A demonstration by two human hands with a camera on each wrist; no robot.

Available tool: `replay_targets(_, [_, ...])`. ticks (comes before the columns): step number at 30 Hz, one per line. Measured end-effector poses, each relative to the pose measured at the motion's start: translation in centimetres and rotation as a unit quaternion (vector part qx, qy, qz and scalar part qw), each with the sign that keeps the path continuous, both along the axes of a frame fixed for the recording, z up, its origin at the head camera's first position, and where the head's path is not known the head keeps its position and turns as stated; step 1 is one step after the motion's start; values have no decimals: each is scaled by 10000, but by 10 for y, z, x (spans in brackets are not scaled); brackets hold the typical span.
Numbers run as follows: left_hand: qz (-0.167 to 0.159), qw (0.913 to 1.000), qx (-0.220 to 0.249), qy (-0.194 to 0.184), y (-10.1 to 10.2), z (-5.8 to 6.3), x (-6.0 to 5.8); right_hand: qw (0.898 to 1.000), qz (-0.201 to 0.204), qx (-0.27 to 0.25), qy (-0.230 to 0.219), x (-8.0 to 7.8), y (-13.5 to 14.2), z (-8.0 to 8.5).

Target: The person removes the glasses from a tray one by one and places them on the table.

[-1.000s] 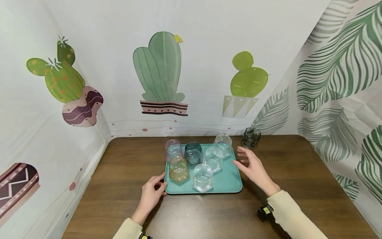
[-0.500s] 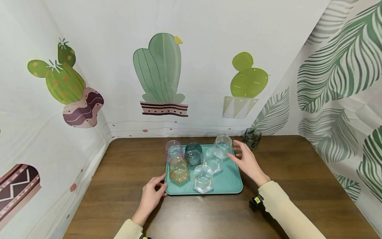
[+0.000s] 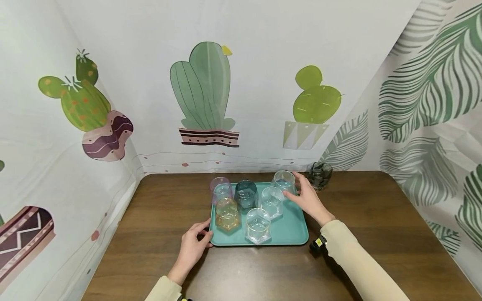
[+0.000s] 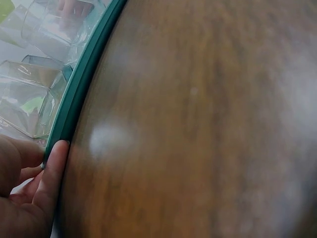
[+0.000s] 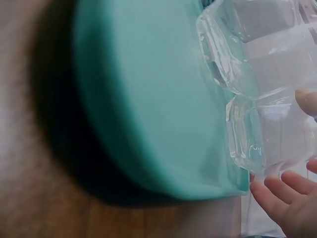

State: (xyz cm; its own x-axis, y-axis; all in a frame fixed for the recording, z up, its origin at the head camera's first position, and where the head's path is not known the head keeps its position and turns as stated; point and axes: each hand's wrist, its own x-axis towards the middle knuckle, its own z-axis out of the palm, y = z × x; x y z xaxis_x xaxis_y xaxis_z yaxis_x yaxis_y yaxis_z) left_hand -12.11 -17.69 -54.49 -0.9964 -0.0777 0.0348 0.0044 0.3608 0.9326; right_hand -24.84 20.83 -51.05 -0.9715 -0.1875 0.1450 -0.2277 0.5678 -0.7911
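While the left hand (image 3: 193, 247) pinches the tray (image 3: 291, 230) by its corner, the right hand (image 3: 309, 201) spreads its fingers (image 5: 270, 201) around the back clear glass (image 3: 283, 182); if they touch, I can't tell. Wrist views cut off glasses (image 3: 258, 228) the head view shows.

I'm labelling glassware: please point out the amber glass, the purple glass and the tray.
Amber glass (image 3: 227, 217), head view: front wall.
Purple glass (image 3: 221, 192), head view: front wall.
Tray (image 3: 289, 228), head view: bare floor.
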Motion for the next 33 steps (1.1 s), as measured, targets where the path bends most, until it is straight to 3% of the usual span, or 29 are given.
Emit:
replay_targets(8, [-11,10000,25,-9,0,0,0,9991,230,-298,-198,-7,-1,-2])
replay_targets(16, [-1,10000,8,-13,0,0,1,9980,38,-585,-229,-7,0,-5])
replay_targets(33, [36,10000,25,31,0,-1,1,9982,-277,-530,0,12,24,4])
